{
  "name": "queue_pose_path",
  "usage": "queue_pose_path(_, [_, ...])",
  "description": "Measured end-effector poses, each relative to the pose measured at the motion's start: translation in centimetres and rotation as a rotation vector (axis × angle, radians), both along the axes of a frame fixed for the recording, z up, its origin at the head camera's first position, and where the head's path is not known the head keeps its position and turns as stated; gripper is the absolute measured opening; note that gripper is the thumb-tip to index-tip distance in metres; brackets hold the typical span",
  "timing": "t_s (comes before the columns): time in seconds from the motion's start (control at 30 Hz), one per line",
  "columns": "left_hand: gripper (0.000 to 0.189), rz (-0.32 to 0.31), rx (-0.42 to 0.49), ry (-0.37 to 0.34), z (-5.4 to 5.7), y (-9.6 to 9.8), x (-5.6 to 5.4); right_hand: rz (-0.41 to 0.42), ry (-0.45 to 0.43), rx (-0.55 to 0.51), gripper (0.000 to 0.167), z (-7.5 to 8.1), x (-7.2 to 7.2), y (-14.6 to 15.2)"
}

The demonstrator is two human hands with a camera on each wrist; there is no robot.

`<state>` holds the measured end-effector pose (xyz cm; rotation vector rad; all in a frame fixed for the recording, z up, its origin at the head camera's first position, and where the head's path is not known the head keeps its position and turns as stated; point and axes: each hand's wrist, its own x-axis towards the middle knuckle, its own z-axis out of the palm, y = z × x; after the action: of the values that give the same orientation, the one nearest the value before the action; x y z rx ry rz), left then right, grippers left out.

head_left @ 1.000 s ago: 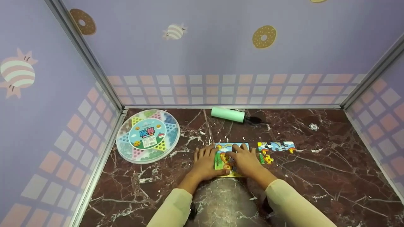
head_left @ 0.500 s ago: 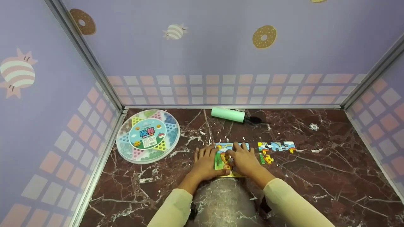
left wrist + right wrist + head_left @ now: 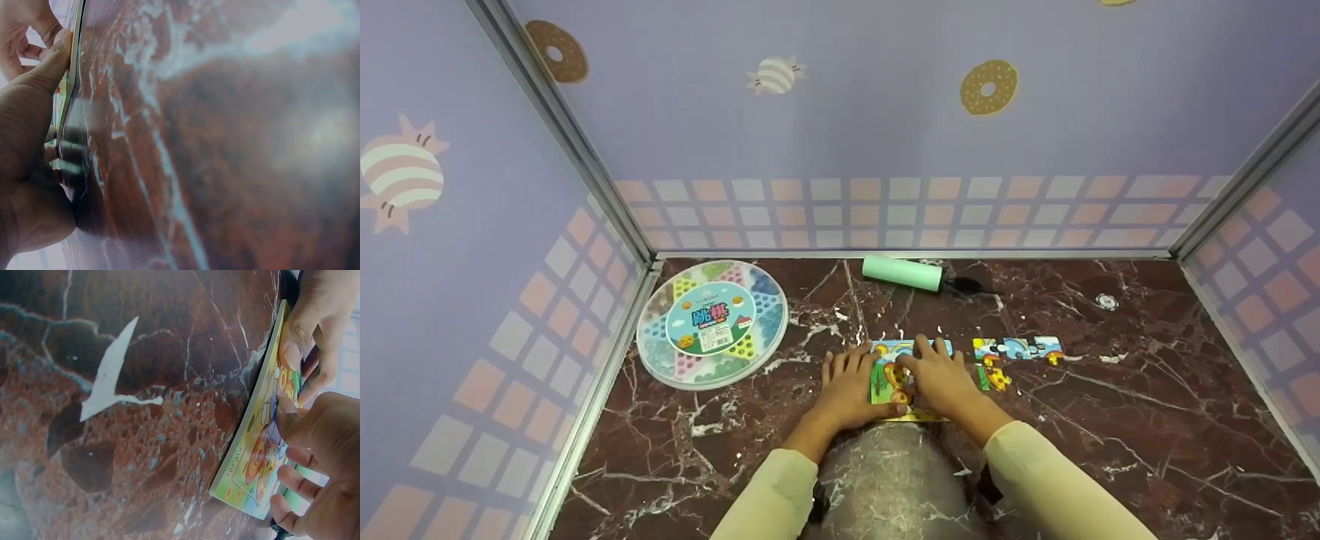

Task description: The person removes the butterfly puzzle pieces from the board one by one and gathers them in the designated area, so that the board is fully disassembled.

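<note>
A thin cartoon jigsaw puzzle board [image 3: 880, 391] lies flat on the marbled table, partly covered by both hands. My left hand [image 3: 844, 394] rests along its left side, fingers spread, with the thumb over the near part; the left wrist view shows that thumb on the board's edge [image 3: 75, 62]. My right hand [image 3: 949, 386] is over the board's right half. In the right wrist view the right thumb [image 3: 289, 424] touches the picture, while the other fingers are loosely bent. Whether a piece sits under the right fingertips is hidden.
Loose puzzle pieces [image 3: 1015, 349] lie right of the board, with a giraffe-patterned piece [image 3: 997, 378] nearer. Behind is a mint-green hand pump [image 3: 901, 272] with a black end. A round Chinese checkers box [image 3: 712, 324] stands left, and a small chip [image 3: 1105, 301] lies right.
The right hand has shifted slightly left, and its fingers have drawn in from their wider spread over the board. The left hand and the loose pieces stay where they were.
</note>
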<state>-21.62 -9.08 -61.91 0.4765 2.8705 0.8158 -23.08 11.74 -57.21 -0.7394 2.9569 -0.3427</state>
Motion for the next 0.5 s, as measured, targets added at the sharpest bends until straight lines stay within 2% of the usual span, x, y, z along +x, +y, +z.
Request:
queue_pose_path(0.23, [0.112, -0.005, -0.017, -0.011, 0.53, 0.02, 0.09, 0.011, -0.001, 0.004, 0.038, -0.07, -0.13, 0.02])
queue_pose_path(0.5, [0.115, 0.013, 0.01, -0.02, -0.14, 0.02, -0.01, 0.013, 0.004, -0.011, 0.031, -0.18, -0.18, -0.09])
